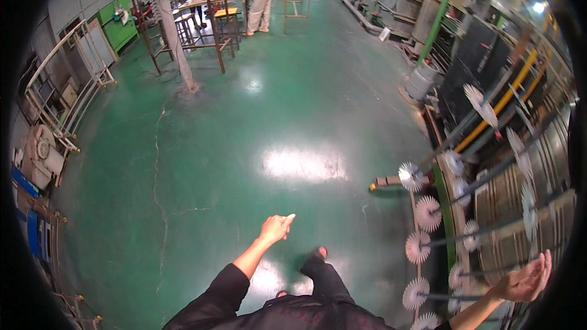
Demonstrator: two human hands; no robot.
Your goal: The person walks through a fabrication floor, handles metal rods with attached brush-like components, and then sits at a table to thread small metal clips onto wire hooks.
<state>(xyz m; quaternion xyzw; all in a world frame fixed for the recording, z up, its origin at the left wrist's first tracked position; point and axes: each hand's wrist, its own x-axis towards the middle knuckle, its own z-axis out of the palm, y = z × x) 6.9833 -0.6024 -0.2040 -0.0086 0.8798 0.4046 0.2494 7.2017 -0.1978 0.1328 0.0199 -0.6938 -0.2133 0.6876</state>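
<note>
The fingers [542, 269] of the right hand [524, 283] are spread open, empty, just beside the white finned discs [416, 293] on the rack rods [465, 275]. The left hand [276, 228] is loosely curled, empty, over the green floor [244, 146]. A disc is best gripped by its rim.

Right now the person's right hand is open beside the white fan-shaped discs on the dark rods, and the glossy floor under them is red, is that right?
Not quite: the glossy floor is green, not red, as the head view shows. The rest holds: the right hand is open beside the white fan-shaped discs on the dark rods.
</note>
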